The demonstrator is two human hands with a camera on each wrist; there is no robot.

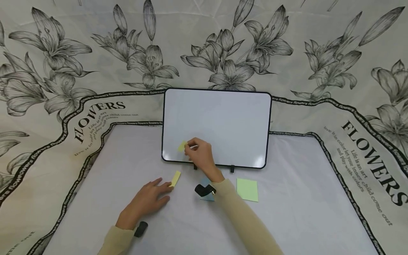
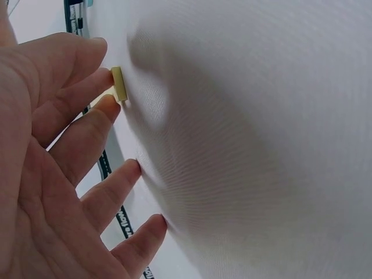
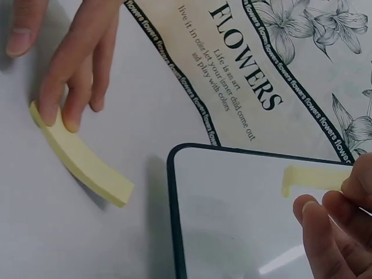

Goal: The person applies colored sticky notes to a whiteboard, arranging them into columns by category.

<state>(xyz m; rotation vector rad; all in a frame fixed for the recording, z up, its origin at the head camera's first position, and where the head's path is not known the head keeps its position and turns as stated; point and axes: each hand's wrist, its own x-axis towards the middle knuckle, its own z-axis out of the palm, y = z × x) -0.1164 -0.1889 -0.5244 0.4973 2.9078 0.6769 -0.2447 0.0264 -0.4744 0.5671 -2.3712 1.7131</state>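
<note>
Yellow paper strip [image 1: 182, 146] is pinched at one end by the fingers of the right hand [image 1: 201, 153], near the lower left corner of a whiteboard [image 1: 220, 124] standing toward the table's [image 1: 302, 198] far edge. With fingers spread, the left hand [image 1: 147, 199] touches a narrow yellow pad [image 1: 175, 178] before that corner; a green note [image 1: 247, 190] lies nearer the board's lower right corner.

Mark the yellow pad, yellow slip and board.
yellow pad [image 3: 87, 160]: right wrist view, middle of its top face
yellow slip [image 3: 317, 178]: right wrist view, the part outside the fingers
board [image 1: 220, 117]: head view, bare white face
</note>
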